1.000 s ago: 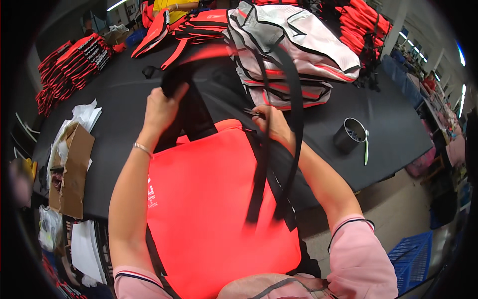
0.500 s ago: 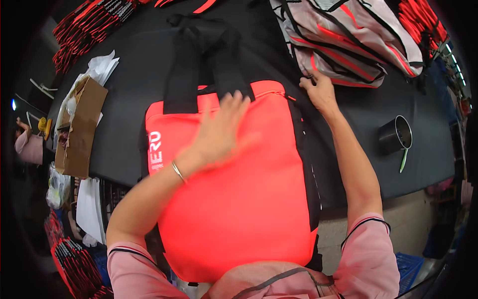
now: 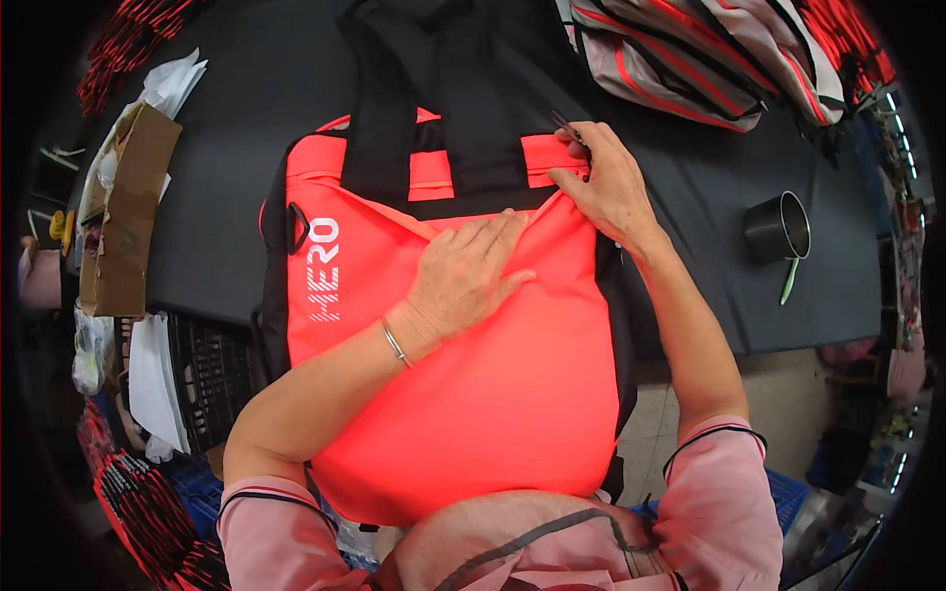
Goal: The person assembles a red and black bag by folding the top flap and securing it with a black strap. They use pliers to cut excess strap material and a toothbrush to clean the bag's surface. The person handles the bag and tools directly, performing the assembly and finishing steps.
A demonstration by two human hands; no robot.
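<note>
A bright coral-red bag (image 3: 473, 394) with black sides and two wide black straps (image 3: 483, 98) lies in front of me, its lower end against my body. White lettering runs up its left side. My left hand (image 3: 461, 276) rests flat on the front panel, fingers stretched over its upper edge, which sags open in a V below the straps. At the bag's upper right corner, my right hand (image 3: 606, 187) has its fingers curled round small dark thread snips (image 3: 570, 130), whose points stick out. Its thumb and fingertips touch the panel's edge; the snips' handle is mostly hidden.
Grey bags with red trim (image 3: 680, 64) are piled at the far right of the black table (image 3: 236, 217). A dark metal cup (image 3: 777, 227) and a light green-handled tool (image 3: 789, 282) lie nearer. An open cardboard box (image 3: 133, 217) stands left, above a black crate (image 3: 212, 369).
My right hand has come from beside the grey bags to the red bag's upper right corner, with the snips now showing. My left hand has settled flat, and the panel's upper edge now gapes.
</note>
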